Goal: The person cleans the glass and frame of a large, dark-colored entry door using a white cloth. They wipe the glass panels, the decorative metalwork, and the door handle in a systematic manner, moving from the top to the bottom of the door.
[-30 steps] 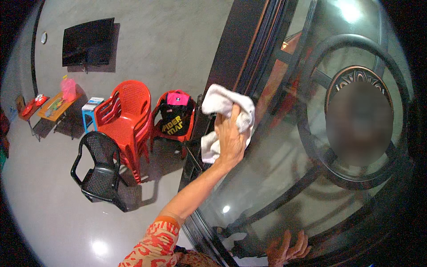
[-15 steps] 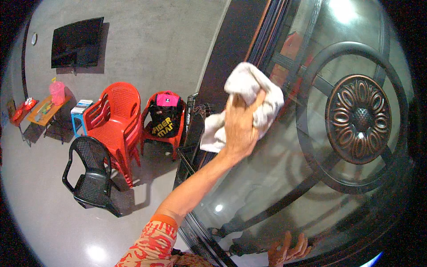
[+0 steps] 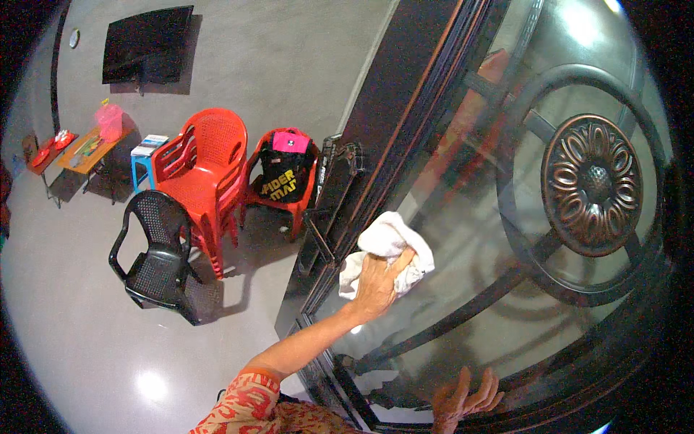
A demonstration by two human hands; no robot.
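My left hand is closed on a bunched white cloth, pressing it against the glass pane of a dark-framed door. The cloth lies near the pane's left edge, beside the door's frame. Part of the cloth is hidden under my fingers. Low at the right, my right hand is open in front of the glass, fingers spread and holding nothing. I cannot tell whether it touches the pane. A bronze-coloured flower medallion sits inside a dark ring on the door's right part.
A door handle juts out left of the cloth. Beyond it stand stacked red plastic chairs, a red chair with a black bag, and a black chair. Farther back are a blue stool, a small table and a wall screen.
My left hand has moved the white cloth down along the glass, away from the upper frame. The view has shifted slightly. My right hand stays low and open.
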